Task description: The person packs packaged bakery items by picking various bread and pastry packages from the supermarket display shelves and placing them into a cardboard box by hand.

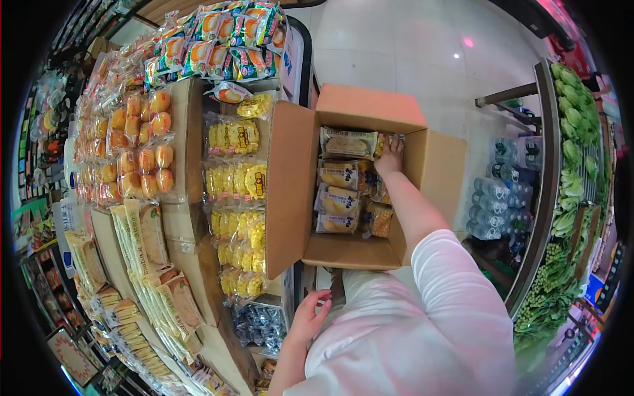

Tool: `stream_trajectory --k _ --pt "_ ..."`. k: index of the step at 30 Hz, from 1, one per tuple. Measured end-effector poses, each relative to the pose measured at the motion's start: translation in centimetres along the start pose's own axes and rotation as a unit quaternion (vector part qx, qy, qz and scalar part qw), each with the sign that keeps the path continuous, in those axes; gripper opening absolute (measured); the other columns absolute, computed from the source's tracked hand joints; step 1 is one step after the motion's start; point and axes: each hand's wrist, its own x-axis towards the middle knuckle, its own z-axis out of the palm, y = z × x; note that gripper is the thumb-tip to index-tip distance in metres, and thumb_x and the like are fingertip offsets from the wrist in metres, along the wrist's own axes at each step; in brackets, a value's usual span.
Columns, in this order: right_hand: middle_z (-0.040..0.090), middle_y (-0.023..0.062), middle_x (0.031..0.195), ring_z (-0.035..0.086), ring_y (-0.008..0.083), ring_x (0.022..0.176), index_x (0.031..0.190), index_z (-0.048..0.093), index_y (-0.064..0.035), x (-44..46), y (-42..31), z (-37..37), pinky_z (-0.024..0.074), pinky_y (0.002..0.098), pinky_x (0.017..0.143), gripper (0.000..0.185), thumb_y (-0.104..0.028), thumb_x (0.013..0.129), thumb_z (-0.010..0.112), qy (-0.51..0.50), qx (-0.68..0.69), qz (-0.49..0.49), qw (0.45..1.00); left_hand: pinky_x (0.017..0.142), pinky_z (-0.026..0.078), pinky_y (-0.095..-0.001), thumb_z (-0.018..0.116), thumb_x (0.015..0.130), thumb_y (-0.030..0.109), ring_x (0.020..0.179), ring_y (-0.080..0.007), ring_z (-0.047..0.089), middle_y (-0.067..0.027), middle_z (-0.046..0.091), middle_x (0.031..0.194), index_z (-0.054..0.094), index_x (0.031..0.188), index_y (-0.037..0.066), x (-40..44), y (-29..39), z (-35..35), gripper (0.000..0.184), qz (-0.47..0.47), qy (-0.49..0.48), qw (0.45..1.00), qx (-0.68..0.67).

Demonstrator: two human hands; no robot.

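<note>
An open cardboard box [366,259] stands in front of me with its flaps spread. My right hand [391,157] reaches inside to the far right corner, its fingers curled over a wrapped snack [379,146] with yellow showing; the fingers hide most of it. Left of that hand lies a long bread pack [349,143] in a pale wrapper. Nearer me are several yellow-and-white wrapped pastries [339,200] and a clear bag of golden snacks [379,220]. My left hand [310,315] hangs by my waist, fingers loosely bent and apart, with nothing visible in it.
At left, a stepped display holds bagged round buns [146,152], yellow snack packs [238,181], long bread packs [142,241] and green-and-white packs [218,43]. Water bottles [492,204] stand under the vegetable rack [543,191] at right. Tiled floor [422,56] lies beyond the box.
</note>
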Motion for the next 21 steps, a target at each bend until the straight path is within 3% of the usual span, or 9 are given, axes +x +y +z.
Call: stream_trajectory --k 4,7,8,13,21 --pt "0.009 0.0201 0.157 0.01 0.0406 0.143 0.152 0.011 -0.0092 1.5 0.0 -0.3 0.0169 0.0469 0.117 0.093 -0.028 0.08 0.067 -0.073 -0.027 0.012 0.997 0.081 0.05 -0.0316 0.062 0.09 0.01 0.094 -0.0235 0.063 -0.0142 0.064 0.103 0.059 0.116 0.001 0.0 -1.6 0.7 0.028 0.001 0.014 1.0 -0.01" --pt "0.002 0.0171 0.159 0.009 0.0385 0.145 0.152 0.012 -0.0091 2.0 0.1 -0.6 0.0149 0.0445 0.117 0.09 -0.03 0.083 0.065 -0.12 -0.035 0.023 0.992 0.081 0.05 -0.0317 0.062 0.09 0.01 0.093 -0.024 0.064 -0.0143 0.065 0.103 0.06 0.116 0.001 -0.2 -1.5 0.9 0.028 0.01 0.017 1.0 -0.008" --pt "0.003 0.0174 0.159 0.009 0.0388 0.145 0.152 0.012 -0.0089 1.5 0.2 -0.8 0.0151 0.0445 0.117 0.09 -0.029 0.083 0.065 -0.094 -0.038 0.014 0.995 0.081 0.05 -0.0317 0.062 0.09 0.01 0.093 -0.0242 0.064 -0.0144 0.065 0.102 0.06 0.115 0.001 -0.2 -1.5 0.8 0.027 0.017 0.019 1.0 -0.005" --pt "0.004 0.0205 0.157 0.01 0.0409 0.144 0.152 0.012 -0.0072 -6.7 -0.7 -2.0 0.0183 0.0449 0.117 0.089 -0.025 0.082 0.064 -0.035 0.008 -0.03 0.999 0.081 0.05 -0.0324 0.061 0.089 0.01 0.093 -0.0247 0.064 -0.0144 0.065 0.102 0.06 0.114 0.001 -1.6 -1.9 0.8 0.026 0.048 0.031 0.998 -0.001" --pt "0.011 0.0271 0.154 0.015 0.0459 0.142 0.146 0.028 -0.0033 -25.1 -2.0 -2.1 0.026 0.0467 0.114 0.075 -0.016 0.08 0.059 -0.116 0.111 -0.149 0.976 0.083 0.049 -0.0301 0.059 0.092 0.009 0.097 -0.0195 0.062 -0.0109 0.064 0.108 0.058 0.118 0.001 -8.0 -4.7 -0.7 0.028 0.071 0.045 0.996 0.002"
